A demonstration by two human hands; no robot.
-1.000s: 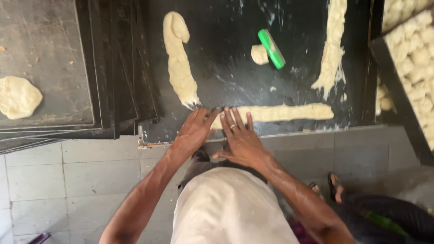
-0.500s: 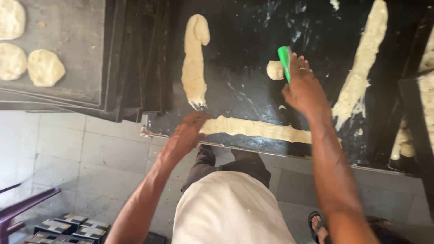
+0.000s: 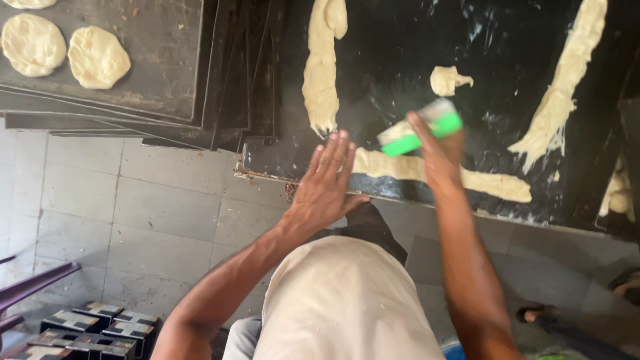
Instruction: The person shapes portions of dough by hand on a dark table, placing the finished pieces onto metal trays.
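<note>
left hand [image 3: 327,183]: flat, fingers spread, holding nothing, centre frame at the left end of the near dough rope [image 3: 440,175]
right hand [image 3: 437,150]: closed around the green-handled dough scraper [image 3: 420,130], over the rope
change: a second ago both palms were at the rope; half a second ago the right hand reached the scraper, now it's lifted
dough lump [image 3: 448,79]: upper centre
flat dough rounds [image 3: 67,52]: tray, upper left

Scraper [image 3: 420,130] above dough rope [image 3: 433,175]; tray stack [image 3: 167,87] left of table [image 3: 400,53].
</note>
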